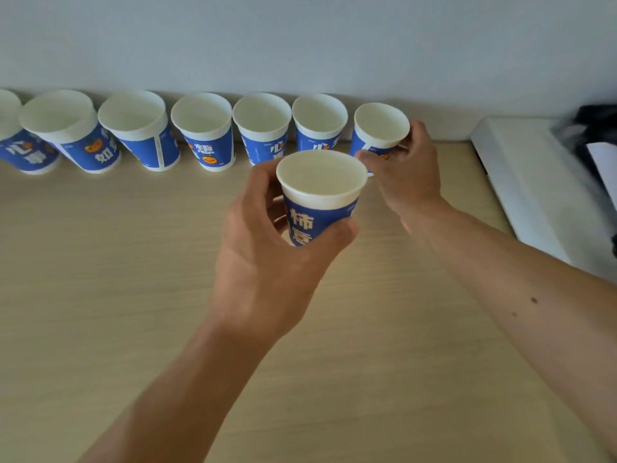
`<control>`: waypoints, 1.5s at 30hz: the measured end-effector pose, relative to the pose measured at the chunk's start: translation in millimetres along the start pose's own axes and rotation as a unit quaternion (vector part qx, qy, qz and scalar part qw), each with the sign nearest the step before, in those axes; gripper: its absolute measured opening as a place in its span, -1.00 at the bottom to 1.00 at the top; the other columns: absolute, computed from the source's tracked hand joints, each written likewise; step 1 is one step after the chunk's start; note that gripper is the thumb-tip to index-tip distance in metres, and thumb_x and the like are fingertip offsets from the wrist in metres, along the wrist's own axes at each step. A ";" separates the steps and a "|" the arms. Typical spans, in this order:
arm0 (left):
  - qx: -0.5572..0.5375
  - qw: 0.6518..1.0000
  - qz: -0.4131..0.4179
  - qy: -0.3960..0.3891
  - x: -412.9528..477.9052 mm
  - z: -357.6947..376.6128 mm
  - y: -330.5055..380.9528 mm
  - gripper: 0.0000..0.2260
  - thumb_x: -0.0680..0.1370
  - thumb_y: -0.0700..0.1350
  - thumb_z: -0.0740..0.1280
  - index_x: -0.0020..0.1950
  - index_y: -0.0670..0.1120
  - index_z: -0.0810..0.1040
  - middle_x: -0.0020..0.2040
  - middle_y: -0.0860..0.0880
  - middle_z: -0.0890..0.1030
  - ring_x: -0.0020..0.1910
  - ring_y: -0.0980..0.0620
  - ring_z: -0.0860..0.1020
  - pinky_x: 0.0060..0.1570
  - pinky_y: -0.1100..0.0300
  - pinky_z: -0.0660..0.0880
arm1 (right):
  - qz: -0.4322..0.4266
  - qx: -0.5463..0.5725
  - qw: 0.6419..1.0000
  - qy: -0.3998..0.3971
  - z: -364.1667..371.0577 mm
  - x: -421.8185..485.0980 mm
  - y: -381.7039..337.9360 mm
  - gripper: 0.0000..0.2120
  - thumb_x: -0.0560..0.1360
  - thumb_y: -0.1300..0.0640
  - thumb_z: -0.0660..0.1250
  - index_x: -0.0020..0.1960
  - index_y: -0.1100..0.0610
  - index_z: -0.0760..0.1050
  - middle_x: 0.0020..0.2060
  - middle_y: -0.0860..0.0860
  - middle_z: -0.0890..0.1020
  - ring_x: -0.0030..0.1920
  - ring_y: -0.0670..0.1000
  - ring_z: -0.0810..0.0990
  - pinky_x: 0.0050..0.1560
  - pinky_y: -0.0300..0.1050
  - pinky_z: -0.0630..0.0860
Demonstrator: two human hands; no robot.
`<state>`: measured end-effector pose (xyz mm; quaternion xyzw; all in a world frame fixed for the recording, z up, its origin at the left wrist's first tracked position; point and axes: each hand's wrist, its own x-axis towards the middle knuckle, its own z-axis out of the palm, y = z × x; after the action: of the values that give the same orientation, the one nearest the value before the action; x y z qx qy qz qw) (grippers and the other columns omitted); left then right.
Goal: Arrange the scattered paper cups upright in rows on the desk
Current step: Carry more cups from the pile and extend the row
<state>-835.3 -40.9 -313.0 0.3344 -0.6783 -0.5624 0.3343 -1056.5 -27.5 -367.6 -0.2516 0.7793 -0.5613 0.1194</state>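
Observation:
Several blue-and-white paper cups stand upright in a row (203,132) along the wall at the back of the wooden desk (100,279). My right hand (407,172) grips the rightmost cup of that row (380,128) by its side, low at the desk. My left hand (267,259) holds another upright cup (320,192) above the desk, in front of the row's right end. Both cups show empty white insides.
A white flat box or board (534,188) lies at the right edge of the desk, with dark objects (594,135) on it. A pale wall (300,45) runs directly behind the cup row. Bare desk surface spreads in front of the row.

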 end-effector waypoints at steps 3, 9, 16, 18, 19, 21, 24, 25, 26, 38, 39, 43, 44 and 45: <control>-0.003 1.000 0.000 0.000 1.5 0.9 -1.6 -0.52 0.29 -0.09 0.56 0.16 0.10 0.53 0.02 0.24 0.69 0.04 0.21 0.66 0.05 0.29 0.58 | -0.011 0.002 1.000 -0.019 1.6 8.0 3.2 -0.49 0.31 0.20 0.56 0.22 0.09 0.49 0.06 -0.09 0.66 0.04 -0.09 0.66 0.07 -0.11 0.63; -0.005 1.000 -0.009 -0.008 3.9 2.9 -2.5 -0.49 0.28 -0.09 0.57 0.20 0.10 0.53 0.05 0.22 0.69 0.08 0.17 0.67 0.10 0.22 0.58 | -0.027 -0.010 0.999 -0.042 2.5 17.0 5.3 -0.49 0.30 0.21 0.56 0.21 0.10 0.49 0.05 -0.09 0.67 0.03 -0.09 0.67 0.09 -0.09 0.63; 0.006 1.000 -0.021 -0.004 8.0 3.2 -2.0 -0.47 0.28 -0.04 0.57 0.21 0.13 0.52 0.06 0.24 0.68 0.08 0.21 0.65 0.09 0.24 0.58 | -0.007 -0.051 0.999 -0.013 -16.0 4.2 3.7 -0.25 0.36 0.17 0.53 0.47 0.02 0.31 0.22 -0.11 0.55 0.22 -0.14 0.55 0.23 -0.17 0.51; 0.013 1.000 -0.025 0.004 11.5 3.8 -2.6 -0.46 0.27 -0.01 0.57 0.22 0.12 0.52 0.09 0.21 0.67 0.10 0.22 0.64 0.08 0.27 0.58 | -0.025 -0.042 0.999 0.006 -30.2 -19.1 -3.2 -0.35 0.39 0.20 0.48 0.42 -0.02 0.35 0.17 -0.08 0.56 0.18 -0.14 0.54 0.13 -0.25 0.45; 0.017 1.000 -0.026 0.006 13.5 4.9 -2.6 -0.45 0.26 0.01 0.56 0.23 0.11 0.52 0.10 0.21 0.67 0.11 0.22 0.63 0.07 0.29 0.58 | -0.040 -0.021 0.999 -0.015 -37.5 -31.4 -6.7 -0.41 0.37 0.22 0.46 0.34 -0.04 0.41 0.11 -0.07 0.59 0.14 -0.11 0.56 0.08 -0.23 0.43; 0.029 0.999 -0.027 0.005 17.6 8.0 -1.8 -0.45 0.26 0.03 0.55 0.22 0.12 0.52 0.10 0.23 0.66 0.11 0.26 0.62 0.06 0.33 0.57 | -0.065 0.011 0.992 -0.110 -51.1 -52.8 -15.1 -0.49 0.30 0.24 0.44 0.21 -0.04 0.50 0.05 -0.04 0.65 0.09 -0.06 0.61 0.03 -0.12 0.43; 0.057 0.998 -0.025 -0.007 22.1 14.4 0.8 -0.46 0.26 0.08 0.54 0.21 0.16 0.52 0.08 0.26 0.65 0.09 0.30 0.60 0.04 0.28 0.57 | -0.080 0.000 0.957 -0.278 -63.5 -72.5 -25.5 -0.38 0.29 0.22 0.51 0.31 0.00 0.47 0.15 -0.09 0.65 0.20 -0.04 0.61 0.10 -0.12 0.44; 0.063 0.998 -0.026 -0.014 23.0 17.6 1.6 -0.46 0.26 0.08 0.53 0.22 0.17 0.51 0.09 0.27 0.65 0.09 0.30 0.60 0.05 0.24 0.57 | -0.084 -0.013 0.949 -0.303 -65.3 -75.4 -26.5 -0.35 0.30 0.18 0.54 0.35 0.00 0.44 0.17 -0.12 0.64 0.24 -0.04 0.59 0.12 -0.13 0.44; 0.065 0.997 -0.030 -0.022 23.3 21.0 2.2 -0.46 0.26 0.09 0.52 0.23 0.18 0.52 0.09 0.27 0.65 0.09 0.30 0.60 0.05 0.19 0.58 | -0.088 -0.019 0.947 -0.310 -66.2 -77.2 -26.4 -0.32 0.30 0.13 0.57 0.37 -0.01 0.42 0.19 -0.15 0.63 0.25 -0.04 0.58 0.12 -0.14 0.44; 0.076 0.991 -0.072 -0.082 21.4 46.9 5.6 -0.33 0.29 0.21 0.45 0.40 0.26 0.41 0.23 0.27 0.55 0.18 0.34 0.54 0.13 0.23 0.56 | -0.023 0.081 0.991 -0.101 -73.3 -50.9 -1.1 -0.38 0.21 0.09 0.59 0.23 -0.02 0.49 0.10 -0.10 0.68 0.11 -0.04 0.65 0.10 -0.05 0.52; 0.069 0.991 -0.081 -0.079 18.7 45.8 5.3 -0.37 0.30 0.20 0.45 0.37 0.27 0.42 0.23 0.27 0.56 0.17 0.34 0.55 0.13 0.23 0.55 | -0.009 0.087 0.993 -0.074 -73.6 -41.9 2.7 -0.39 0.21 0.13 0.58 0.22 -0.01 0.48 0.11 -0.09 0.68 0.12 -0.04 0.66 0.13 -0.05 0.55; 0.047 0.991 -0.102 -0.078 10.2 43.8 5.3 -0.55 0.40 0.20 0.50 0.26 0.26 0.51 0.20 0.24 0.60 0.17 0.31 0.58 0.09 0.25 0.52 | 0.021 0.044 0.999 -0.022 -71.9 -4.4 17.9 -0.35 0.14 0.06 0.59 0.19 0.01 0.46 0.15 -0.04 0.65 0.13 -0.03 0.67 0.22 0.07 0.60; 0.043 0.990 -0.106 -0.078 9.1 43.9 5.4 -0.59 0.42 0.18 0.51 0.24 0.25 0.53 0.19 0.24 0.61 0.16 0.30 0.59 0.08 0.27 0.51 | 0.024 0.034 0.999 -0.019 -70.2 2.5 20.6 -0.34 0.15 0.06 0.59 0.20 0.03 0.45 0.15 -0.03 0.65 0.12 -0.03 0.67 0.21 0.10 0.60; 0.039 0.990 -0.109 -0.075 8.0 44.0 5.2 -0.60 0.42 0.16 0.51 0.23 0.24 0.54 0.18 0.23 0.62 0.15 0.30 0.59 0.06 0.29 0.50 | 0.025 0.024 0.999 -0.017 -68.1 8.5 23.1 -0.35 0.18 0.09 0.59 0.22 0.05 0.44 0.15 -0.03 0.64 0.12 -0.03 0.67 0.20 0.10 0.60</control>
<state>-876.7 -23.1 -313.6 0.3760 -0.6824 -0.5922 0.2055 -1101.5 29.2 -365.1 -0.2386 0.7693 -0.5725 0.1529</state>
